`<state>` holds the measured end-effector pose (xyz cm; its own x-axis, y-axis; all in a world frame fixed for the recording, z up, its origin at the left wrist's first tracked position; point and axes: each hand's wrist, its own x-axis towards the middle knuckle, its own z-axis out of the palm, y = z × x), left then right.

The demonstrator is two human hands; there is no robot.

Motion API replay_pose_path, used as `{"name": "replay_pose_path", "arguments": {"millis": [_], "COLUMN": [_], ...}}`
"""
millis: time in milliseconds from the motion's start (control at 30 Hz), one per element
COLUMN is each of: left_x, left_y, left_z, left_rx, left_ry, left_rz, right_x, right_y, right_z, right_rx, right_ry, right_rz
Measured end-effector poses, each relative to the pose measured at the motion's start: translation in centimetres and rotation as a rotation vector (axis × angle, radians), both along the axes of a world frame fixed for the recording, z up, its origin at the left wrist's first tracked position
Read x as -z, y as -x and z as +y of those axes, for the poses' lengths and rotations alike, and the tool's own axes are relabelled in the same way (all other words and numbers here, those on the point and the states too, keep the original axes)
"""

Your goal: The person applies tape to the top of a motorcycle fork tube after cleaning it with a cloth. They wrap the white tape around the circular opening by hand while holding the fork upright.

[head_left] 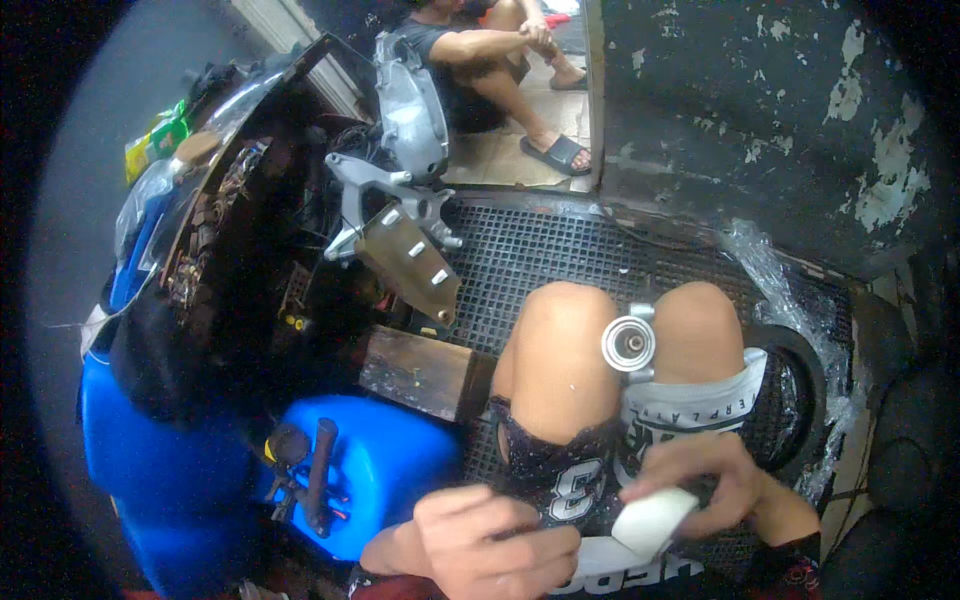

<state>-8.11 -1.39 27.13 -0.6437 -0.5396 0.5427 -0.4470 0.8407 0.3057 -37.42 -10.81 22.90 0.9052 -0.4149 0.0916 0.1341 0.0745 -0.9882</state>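
Low in front of me, my right hand [705,480] grips a white roll [655,522] that looks like tape, fingers and thumb around its edge. A pale strip [605,556] stretches from the roll toward my left hand [490,540], whose fingers are curled and pinched at its end. The fingertips of that hand are partly hidden and a little blurred. Between my knees sits a silvery metal part [629,344] with a round, ringed opening facing up.
A wooden block [420,372] and a blue plastic container [400,470] bearing a dark-handled tool [320,475] stand left. Beyond are a grey metal bracket [385,200] and a casing [410,110]. A black ring [805,400] and clear plastic wrap [770,265] lie right. Another person [500,60] sits beyond the doorway.
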Motion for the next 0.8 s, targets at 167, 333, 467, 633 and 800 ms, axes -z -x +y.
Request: {"name": "replay_pose_path", "arguments": {"millis": [167,333,467,633,800], "left_x": [0.3,3.9,3.7,1.5,0.6], "left_y": [-1.2,-0.5,1.5,1.0,0.5], "left_z": [1.5,0.0,-0.4,-0.9,-1.6], "left_rx": [-0.202,-0.201,-0.309,-0.231,0.024], "left_ry": [0.234,0.524,0.610,0.563,0.668], "left_rz": [0.150,0.298,0.465,0.632,0.225], "right_x": [-4.6,-4.8,-3.4,-2.1,-3.4], "right_y": [2.1,3.2,2.4,3.1,2.4], "right_z": [-1.8,-2.9,-3.0,0.0,-2.3], "right_rx": [-0.347,-0.038,-0.424,-0.203,-0.451], "right_ry": [0.727,0.418,-0.180,-0.605,-0.197], "right_rz": [0.398,0.197,0.158,0.023,0.500]}}
